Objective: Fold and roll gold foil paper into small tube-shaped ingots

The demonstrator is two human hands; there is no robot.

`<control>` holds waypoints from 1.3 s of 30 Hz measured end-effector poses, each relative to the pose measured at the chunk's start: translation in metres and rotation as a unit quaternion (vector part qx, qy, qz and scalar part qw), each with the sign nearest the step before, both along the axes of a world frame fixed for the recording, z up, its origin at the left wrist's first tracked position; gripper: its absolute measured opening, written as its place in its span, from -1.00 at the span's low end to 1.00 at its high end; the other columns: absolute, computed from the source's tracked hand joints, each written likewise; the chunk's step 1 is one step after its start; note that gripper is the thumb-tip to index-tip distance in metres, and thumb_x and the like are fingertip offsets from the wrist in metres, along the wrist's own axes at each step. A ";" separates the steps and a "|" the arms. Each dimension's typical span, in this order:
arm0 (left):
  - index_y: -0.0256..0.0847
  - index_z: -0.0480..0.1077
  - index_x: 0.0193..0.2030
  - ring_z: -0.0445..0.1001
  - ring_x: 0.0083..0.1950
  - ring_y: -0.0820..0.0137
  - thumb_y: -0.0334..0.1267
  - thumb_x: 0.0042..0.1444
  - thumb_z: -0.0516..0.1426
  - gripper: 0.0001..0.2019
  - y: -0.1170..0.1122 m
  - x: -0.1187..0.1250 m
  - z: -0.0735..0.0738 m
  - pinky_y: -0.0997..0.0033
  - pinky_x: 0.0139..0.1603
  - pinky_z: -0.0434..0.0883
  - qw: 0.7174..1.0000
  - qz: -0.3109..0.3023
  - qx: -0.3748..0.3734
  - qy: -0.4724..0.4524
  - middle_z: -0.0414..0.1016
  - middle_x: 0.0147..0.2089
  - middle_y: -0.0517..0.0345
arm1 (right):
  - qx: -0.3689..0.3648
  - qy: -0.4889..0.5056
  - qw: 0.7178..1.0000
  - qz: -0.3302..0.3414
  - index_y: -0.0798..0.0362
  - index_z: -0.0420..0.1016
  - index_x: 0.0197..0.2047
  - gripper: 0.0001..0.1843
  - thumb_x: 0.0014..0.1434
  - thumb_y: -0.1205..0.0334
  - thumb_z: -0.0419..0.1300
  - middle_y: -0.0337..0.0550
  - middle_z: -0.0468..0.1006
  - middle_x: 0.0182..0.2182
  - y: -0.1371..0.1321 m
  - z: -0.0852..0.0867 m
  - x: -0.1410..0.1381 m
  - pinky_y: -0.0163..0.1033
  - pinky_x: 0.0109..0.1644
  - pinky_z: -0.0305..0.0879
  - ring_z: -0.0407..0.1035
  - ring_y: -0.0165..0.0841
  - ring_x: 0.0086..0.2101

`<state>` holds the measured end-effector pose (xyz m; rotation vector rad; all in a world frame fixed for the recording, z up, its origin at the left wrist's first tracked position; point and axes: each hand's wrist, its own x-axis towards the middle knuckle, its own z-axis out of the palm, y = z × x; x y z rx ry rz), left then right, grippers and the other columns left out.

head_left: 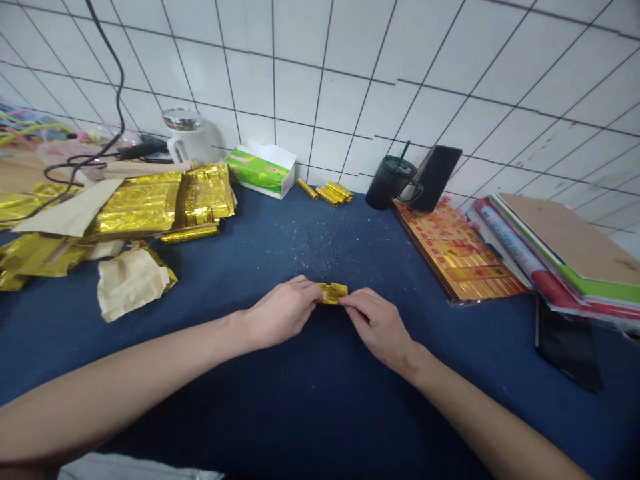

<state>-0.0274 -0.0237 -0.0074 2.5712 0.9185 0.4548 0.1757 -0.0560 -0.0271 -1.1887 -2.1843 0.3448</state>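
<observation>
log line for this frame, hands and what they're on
left hand: holds folded gold foil piece | right hand: holds its other end | under: navy table cover | nearby: gold foil sheets, gold foil sticks

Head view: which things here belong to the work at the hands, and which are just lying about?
Belonging to the work: left hand, right hand, folded gold foil strip pinched between them, gold foil sheets in the pile, folded gold foil bars by the wall.

Lying about: green tissue box, black tumbler, stack of books.
</observation>
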 end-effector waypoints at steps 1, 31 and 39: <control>-0.26 0.30 -0.28 0.35 -0.23 0.42 -0.50 0.08 -0.08 -0.82 0.000 0.000 0.000 0.43 -0.19 0.33 1.000 0.017 -0.017 -0.013 0.38 -0.31 0.14 | -0.021 0.009 1.000 -0.015 0.03 0.43 -0.25 -0.78 0.15 0.39 -0.02 -0.14 0.49 -0.37 0.000 0.001 0.000 -0.22 -0.23 0.35 0.37 -0.38 -0.34; -0.21 0.36 -0.24 0.43 -0.24 0.36 -0.36 0.09 -0.07 -0.80 0.015 0.008 0.001 0.40 -0.25 0.34 0.986 0.127 -0.111 0.017 0.45 -0.26 0.11 | -0.196 -0.066 0.978 0.008 0.03 0.51 -0.37 -0.71 0.12 0.41 -0.04 -0.23 0.45 -0.47 0.032 0.024 -0.008 -0.30 -0.32 0.24 0.35 -0.42 -0.43; -0.21 0.36 -0.27 0.43 -0.28 0.30 -0.35 0.10 -0.10 -0.78 0.019 0.012 -0.004 0.33 -0.28 0.32 0.985 0.145 -0.074 0.057 0.43 -0.31 0.10 | -0.233 -0.003 0.972 -0.032 0.06 0.42 -0.34 -0.82 0.03 0.40 0.02 -0.25 0.48 -0.51 0.039 0.015 -0.004 -0.34 -0.41 0.21 0.35 -0.44 -0.48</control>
